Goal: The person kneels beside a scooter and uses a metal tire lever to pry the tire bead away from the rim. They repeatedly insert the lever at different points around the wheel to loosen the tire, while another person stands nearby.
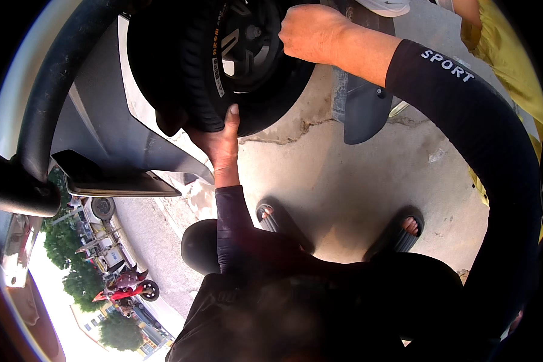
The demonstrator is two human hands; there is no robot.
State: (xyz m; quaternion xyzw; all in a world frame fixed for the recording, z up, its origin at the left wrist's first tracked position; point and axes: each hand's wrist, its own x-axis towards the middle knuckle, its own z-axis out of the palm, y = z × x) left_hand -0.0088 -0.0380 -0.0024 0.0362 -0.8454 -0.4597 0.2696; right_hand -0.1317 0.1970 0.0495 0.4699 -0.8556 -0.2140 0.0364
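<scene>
Hands: we have both on the small black wheel (235, 60) at the top of the head view, one on either side of it.
Left hand (214, 142): palm under the lower edge of the tyre, thumb pressed up its sidewall, fingers curled round behind the tread and out of sight; we read it as gripping the tyre from below.
Right hand (311, 31): closed in a loose fist over the upper right of the wheel, knuckles toward us; whether it clasps the tyre or only rests on it we cannot tell.
Wheel position: straight ahead of us and beyond our feet, tucked partly under the grey fender (111, 130) of the scooter, raised above the cracked concrete ground (344, 175).
Axis: the hub (253, 33) faces us, so the axle runs roughly along our line of sight and the wheel's flat face is turned toward us.
Key relation: our hands sit on nearly opposite points of the tyre, left low, right high.
Nearer hand: the left, bent close to the body; the right arm, in its black sleeve (482, 139), reaches further.
Nearby: black mud flap (365, 111) just right of the wheel; our sandalled feet (277, 220) below.
</scene>
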